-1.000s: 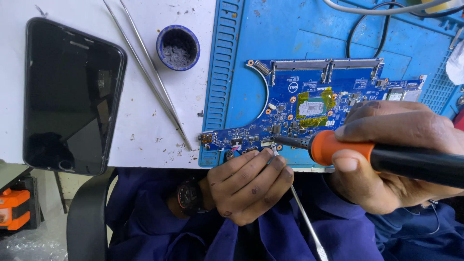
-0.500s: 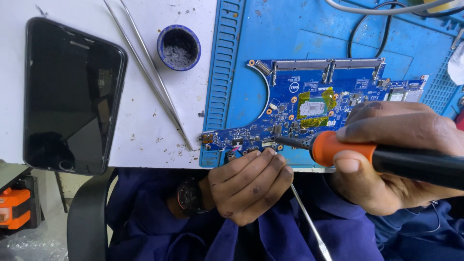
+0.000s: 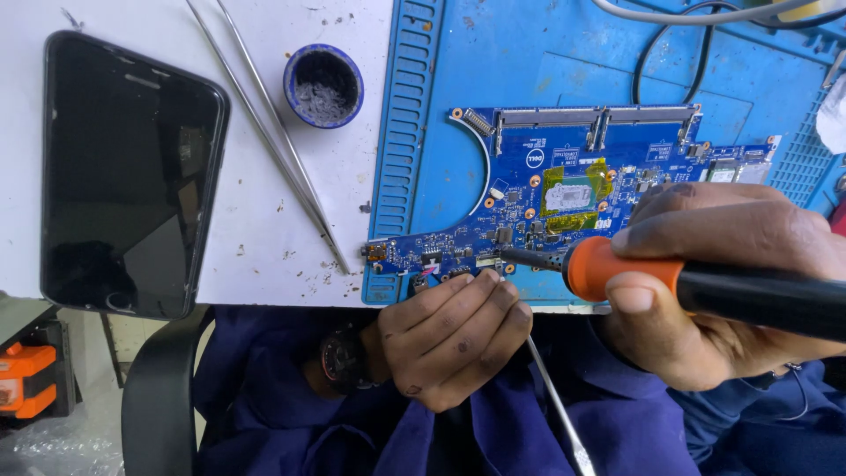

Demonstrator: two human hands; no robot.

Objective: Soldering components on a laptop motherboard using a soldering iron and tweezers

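Note:
A blue circuit board (image 3: pixel 564 189) lies on a blue work mat (image 3: pixel 529 79) at the table's near edge. My right hand (image 3: pixel 731 291) grips a soldering iron (image 3: pixel 705 286) with an orange collar and black handle; its dark tip touches the board's near edge. My left hand (image 3: pixel 454 339), wearing a wristwatch (image 3: pixel 339 361), is curled at the board's near edge and holds a thin metal tool (image 3: pixel 551 397) whose shaft runs down over my blue clothing. Its working end is hidden by my fingers.
A black smartphone (image 3: pixel 128 176) lies screen-up on the white table at the left. Long metal tweezers (image 3: pixel 273 141) lie diagonally beside it. A small round blue tin (image 3: pixel 323 85) sits behind them. Cables (image 3: pixel 670 53) cross the mat's far side. An orange object (image 3: pixel 26 379) lies below the table.

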